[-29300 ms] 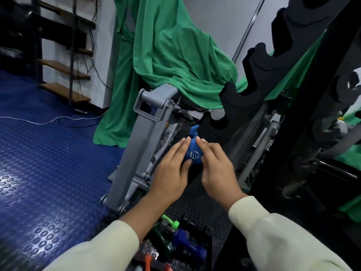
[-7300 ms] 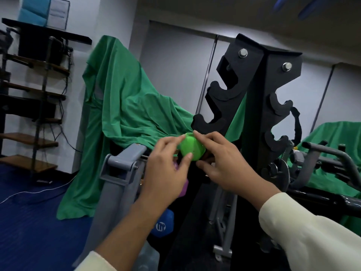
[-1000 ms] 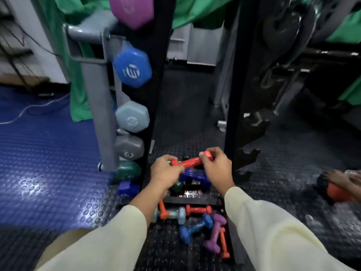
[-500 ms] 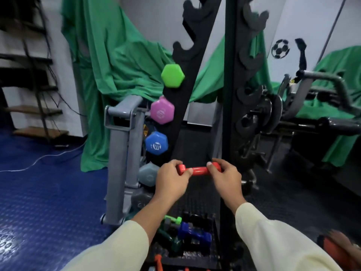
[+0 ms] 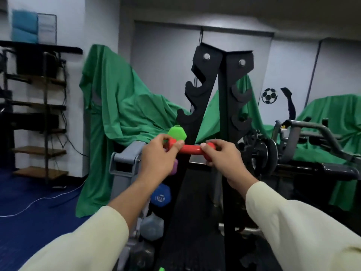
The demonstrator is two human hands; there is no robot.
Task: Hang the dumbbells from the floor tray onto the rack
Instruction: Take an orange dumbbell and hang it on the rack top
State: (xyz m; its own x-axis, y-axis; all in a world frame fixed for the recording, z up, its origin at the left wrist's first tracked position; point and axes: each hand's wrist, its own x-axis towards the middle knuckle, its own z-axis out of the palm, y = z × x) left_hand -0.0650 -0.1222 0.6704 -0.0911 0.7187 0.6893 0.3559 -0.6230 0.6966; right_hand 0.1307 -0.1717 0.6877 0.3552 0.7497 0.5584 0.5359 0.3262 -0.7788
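Two hands on one small red dumbbell (image 5: 190,149) in the head view, held level in front of the black rack (image 5: 220,106). Left hand (image 5: 158,159) grips one end, right hand (image 5: 220,159) pinches the other. It's the carry-up step: next, I'd judge, lift to a free hooked notch above the green hex dumbbell (image 5: 177,133) and seat the bar. Glossy smooth coating, round handle; matte, scalloped rack arms.
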